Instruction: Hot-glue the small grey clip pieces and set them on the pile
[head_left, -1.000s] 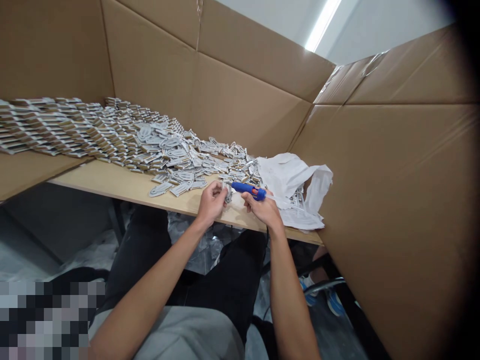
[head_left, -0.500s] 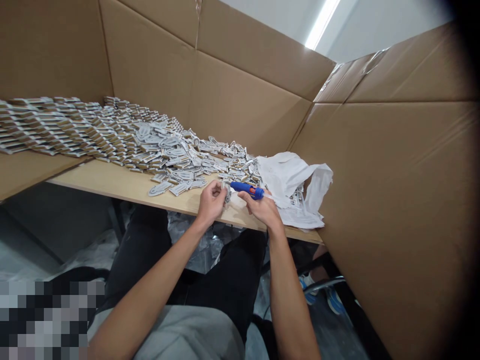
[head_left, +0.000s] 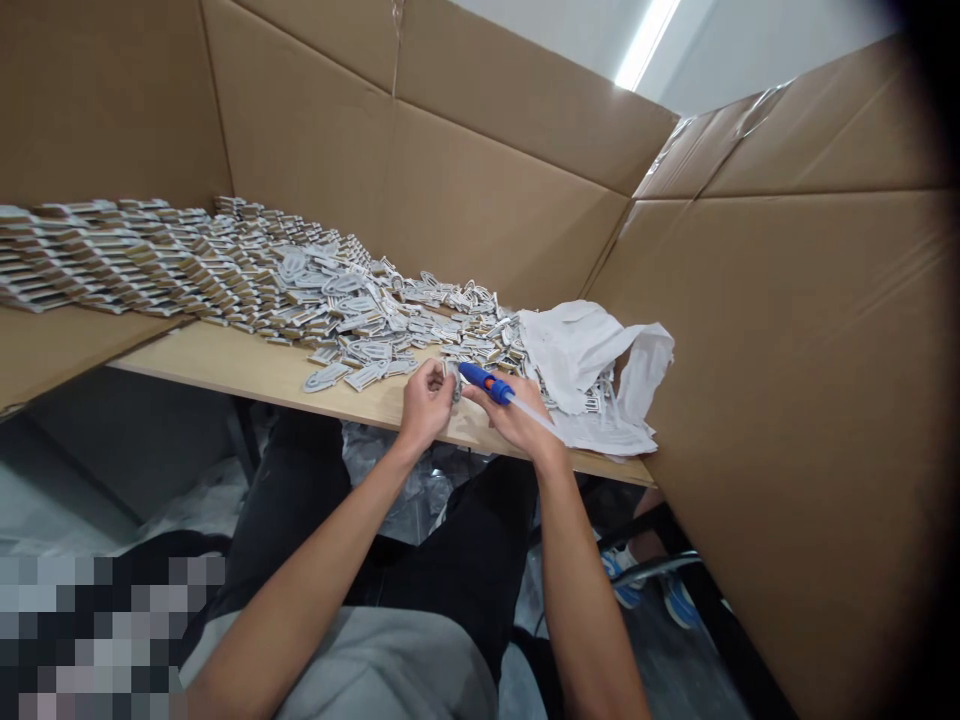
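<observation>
My left hand (head_left: 427, 403) is closed, pinching a small grey-white flat piece (head_left: 453, 382) between thumb and fingers near the table's front edge. My right hand (head_left: 517, 415) is wrapped round a blue glue gun (head_left: 484, 381), and a translucent glue stick (head_left: 534, 412) sticks out of its back end. The gun's nozzle points left and sits right by the piece; whether they touch I cannot tell. Behind both hands lies a heap of loose grey-white flat pieces (head_left: 367, 310) with looped ends.
Stacked rows of similar pieces (head_left: 112, 255) run along the left. A crumpled white bag (head_left: 574, 350) with pieces in it lies at right. Cardboard walls (head_left: 480, 190) stand around the wooden table (head_left: 225, 360). Under the table at right, blue shoes (head_left: 679, 600) show.
The glue gun has turned in my right hand, its back end now lower and more of the glue stick showing. My left hand still pinches the piece. The view has shifted slightly.
</observation>
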